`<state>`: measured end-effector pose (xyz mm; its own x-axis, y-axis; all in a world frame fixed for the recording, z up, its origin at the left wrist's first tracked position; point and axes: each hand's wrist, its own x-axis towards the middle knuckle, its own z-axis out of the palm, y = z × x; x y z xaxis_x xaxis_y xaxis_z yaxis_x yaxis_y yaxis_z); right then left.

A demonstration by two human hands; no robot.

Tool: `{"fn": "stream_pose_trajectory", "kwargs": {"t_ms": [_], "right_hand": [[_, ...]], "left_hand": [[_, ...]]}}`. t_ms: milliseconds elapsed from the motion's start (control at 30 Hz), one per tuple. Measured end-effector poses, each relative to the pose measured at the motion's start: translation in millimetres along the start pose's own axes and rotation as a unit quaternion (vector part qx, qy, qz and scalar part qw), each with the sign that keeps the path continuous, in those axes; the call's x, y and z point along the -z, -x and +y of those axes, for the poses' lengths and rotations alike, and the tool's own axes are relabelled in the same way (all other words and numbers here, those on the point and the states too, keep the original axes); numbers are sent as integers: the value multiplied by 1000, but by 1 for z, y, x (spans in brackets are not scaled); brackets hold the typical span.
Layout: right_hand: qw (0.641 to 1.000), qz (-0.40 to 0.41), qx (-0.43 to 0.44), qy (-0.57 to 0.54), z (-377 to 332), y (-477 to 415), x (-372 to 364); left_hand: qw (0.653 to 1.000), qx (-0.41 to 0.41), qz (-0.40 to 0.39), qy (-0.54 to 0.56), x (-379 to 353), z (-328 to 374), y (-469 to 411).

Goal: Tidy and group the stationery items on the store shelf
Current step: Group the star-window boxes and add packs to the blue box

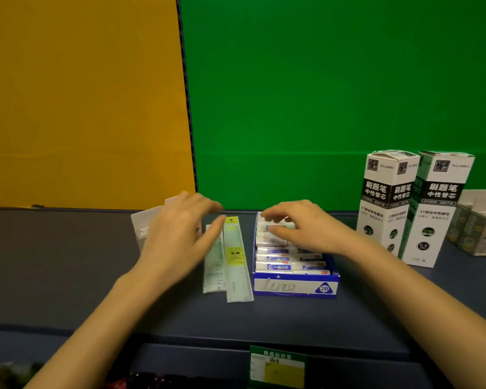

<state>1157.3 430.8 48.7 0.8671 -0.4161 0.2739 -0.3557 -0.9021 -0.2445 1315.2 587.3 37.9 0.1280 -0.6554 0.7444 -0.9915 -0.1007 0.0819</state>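
A blue-and-white box [295, 287] marked 2B sits mid-shelf, filled with several white erasers [275, 259] in rows. My right hand [300, 226] lies flat over the back rows, fingertips touching the rearmost erasers, gripping nothing that I can see. Left of the box lie two long packaged rulers [236, 262] side by side, one with a yellow label. My left hand [180, 234] hovers with fingers spread over the left ruler's upper end and some clear packets [145, 223] behind it.
Two tall white-and-black refill boxes [410, 203] stand upright at the right. Small clear-wrapped boxes [477, 228] sit at the far right. A green price tag [277, 366] hangs on the shelf's front edge. Yellow and green panels back the shelf.
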Motion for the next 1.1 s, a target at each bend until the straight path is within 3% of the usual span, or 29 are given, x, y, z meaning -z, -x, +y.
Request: {"fn": "stream_pose_trajectory", "kwargs": {"t_ms": [100, 233, 433, 700, 833, 1100], "right_hand": [[997, -26, 17, -77, -26, -32, -6], [985, -90, -2, -145, -54, -75, -21], [955, -158, -28, -251, -78, -113, -38], [958, -145, -48, -244, -90, -123, -55], [966, -101, -50, -232, -93, -119, -59], [960, -6, -44, -278, -91, -91, -41]], "left_hand": [[993, 95, 73, -4, 17, -28, 13], [966, 233, 46, 100, 17, -50, 30], [953, 283, 19, 108, 8, -70, 41], [870, 429, -192, 150, 0, -106, 35], [864, 421, -215, 171, 5, -115, 36], [945, 252, -135, 160, 10, -109, 35]]}}
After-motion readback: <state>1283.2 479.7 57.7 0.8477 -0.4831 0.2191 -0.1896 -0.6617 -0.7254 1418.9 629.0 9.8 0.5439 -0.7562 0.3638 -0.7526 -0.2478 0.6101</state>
